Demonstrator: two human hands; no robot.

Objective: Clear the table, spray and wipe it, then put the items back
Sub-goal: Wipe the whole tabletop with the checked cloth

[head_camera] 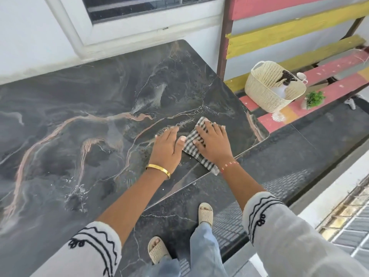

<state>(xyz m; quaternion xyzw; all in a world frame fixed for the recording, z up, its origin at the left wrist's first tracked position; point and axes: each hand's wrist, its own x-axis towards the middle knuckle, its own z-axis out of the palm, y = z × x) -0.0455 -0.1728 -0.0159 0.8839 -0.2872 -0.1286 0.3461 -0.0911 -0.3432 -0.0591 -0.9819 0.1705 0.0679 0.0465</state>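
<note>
A grey-and-white checked cloth (194,142) lies flat near the right edge of the dark marble-patterned table (79,108).

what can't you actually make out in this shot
Head view, the only one:
- Spray bottle: its lower part is hidden inside the cream woven basket; the label is unreadable.
- Checked grey-and-white cloth: its middle is covered by the right hand.
- Dark marbled tabletop: its left side is cut off by the picture edge.
- Small green plant: its base is too blurred to tell.
- Left hand: the palm lies face down, unseen.
</note>
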